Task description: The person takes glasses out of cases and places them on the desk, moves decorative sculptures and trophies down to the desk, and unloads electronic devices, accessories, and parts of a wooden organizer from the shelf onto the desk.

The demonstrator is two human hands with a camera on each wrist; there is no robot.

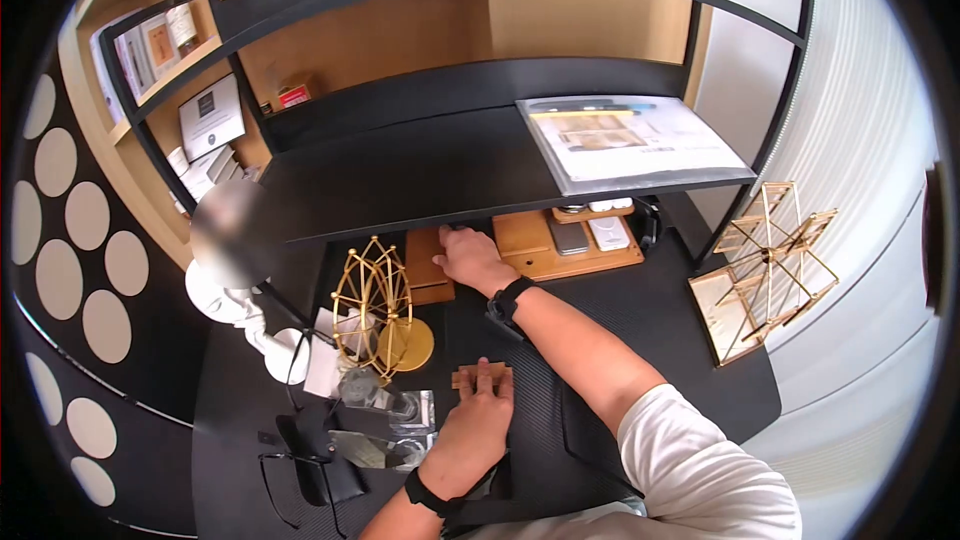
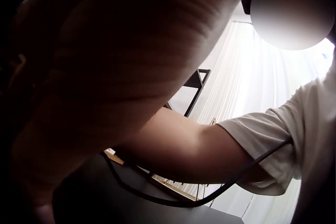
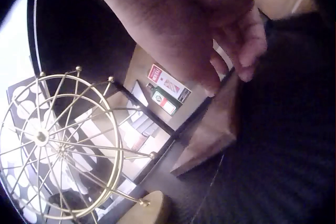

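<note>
In the head view my left hand [image 1: 478, 412] lies flat, fingers straight, on a small flat wooden piece [image 1: 480, 374] on the black mat [image 1: 640, 320]. My right hand [image 1: 466, 256] reaches under the black shelf [image 1: 420, 175] and rests by the far right edge of a brown wooden block [image 1: 427, 268]. The right wrist view shows that hand's fingers [image 3: 239, 50] loosely curled just above the block [image 3: 210, 136], with nothing between them. The left wrist view is mostly filled by my own forearm, and my right arm [image 2: 184, 150] in a white sleeve crosses behind it.
A gold wire wheel ornament [image 1: 373, 305] stands just left of both hands. Behind the right hand sits a wooden tray [image 1: 560, 245] with small devices. A slatted wooden model [image 1: 770, 260] stands at the right. Glasses [image 1: 300, 470], clear bags [image 1: 395, 420] and a white figurine [image 1: 235, 305] lie at the left.
</note>
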